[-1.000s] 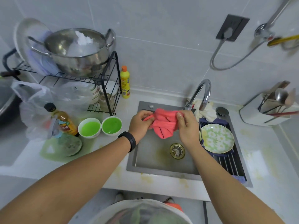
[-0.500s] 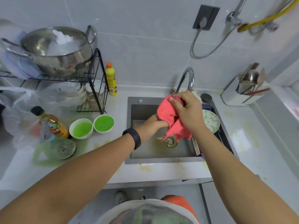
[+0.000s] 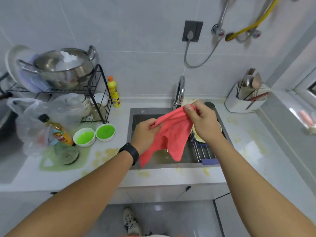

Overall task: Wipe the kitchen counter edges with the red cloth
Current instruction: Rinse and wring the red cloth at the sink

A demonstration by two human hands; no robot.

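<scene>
Grey-white wall tiles back a pale kitchen counter (image 3: 171,177) marked with yellowish stains along its front edge, seen from my head camera. Sunk in it, a square steel sink (image 3: 147,113) with a curved chrome tap (image 3: 180,89) behind. I hold the red cloth (image 3: 169,134) spread in the air above the basin, not touching the counter: my left hand (image 3: 145,134), black band on the wrist, pinches its left corner; my right hand (image 3: 203,122) pinches the upper right corner, raised higher, near the tap. Both grips closed on fabric. Cloth hangs down in two loose points, the lower one reaching to the sink's front rim in the picture. Under my right hand, a pale plate (image 3: 198,136) partly hidden, resting on a roll-up steel rack with blue ends (image 3: 203,154) laid over the sink's right side. Left of the sink: two white bowls of bright green liquid (image 3: 94,135) side by side, a brown bottle with black cap (image 3: 58,132), a clear plastic bag (image 3: 30,120), a black wire dish rack (image 3: 95,93) carrying a large steel pot (image 3: 63,69), and a yellow bottle with orange cap (image 3: 113,92) against the wall. Right, at the wall: a white utensil holder (image 3: 244,100) with spoons. Below, one shoe (image 3: 131,221) on grey floor.
</scene>
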